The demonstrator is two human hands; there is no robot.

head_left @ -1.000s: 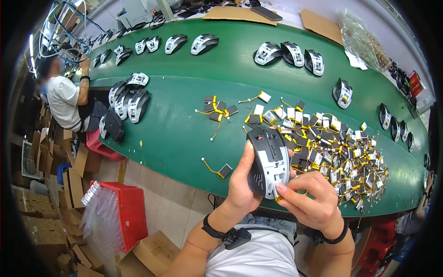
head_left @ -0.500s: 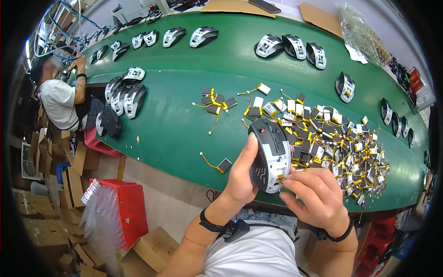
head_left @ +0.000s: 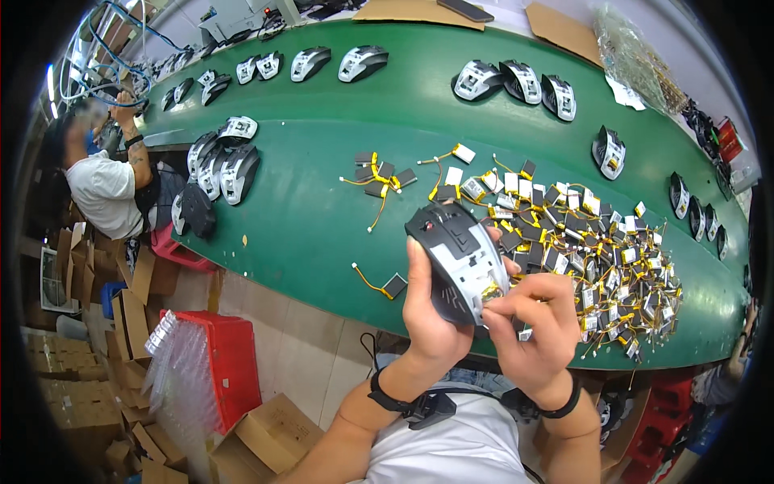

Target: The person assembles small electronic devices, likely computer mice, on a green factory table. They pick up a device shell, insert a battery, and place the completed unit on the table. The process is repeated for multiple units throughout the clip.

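Note:
A black and silver-grey computer mouse (head_left: 455, 254), its rear cavity uncovered, is tilted above the green table. My left hand (head_left: 433, 323) grips it, thumb along the left side and fingers reaching round the far side. At the mouse's lower end, the thumb and forefinger of my right hand (head_left: 536, 327) pinch at the cavity, beside a small yellow piece (head_left: 489, 292) inside it. What sits between those fingertips is too small to make out. Just right of my hands lies a wide heap of small battery packs (head_left: 556, 234) with yellow tape and thin leads.
One battery (head_left: 394, 285) lies alone left of the mouse; a small cluster (head_left: 376, 173) lies farther off. Mice stand at the left (head_left: 239, 173) and along the green table (head_left: 310, 129). A person (head_left: 105, 185) sits far left. A red crate (head_left: 234, 363) and cardboard boxes are on the floor.
The mouse's far end has swung to the left, so it lies more slantwise. My right hand has shifted left and a little up with it, fingertips still at the cavity.

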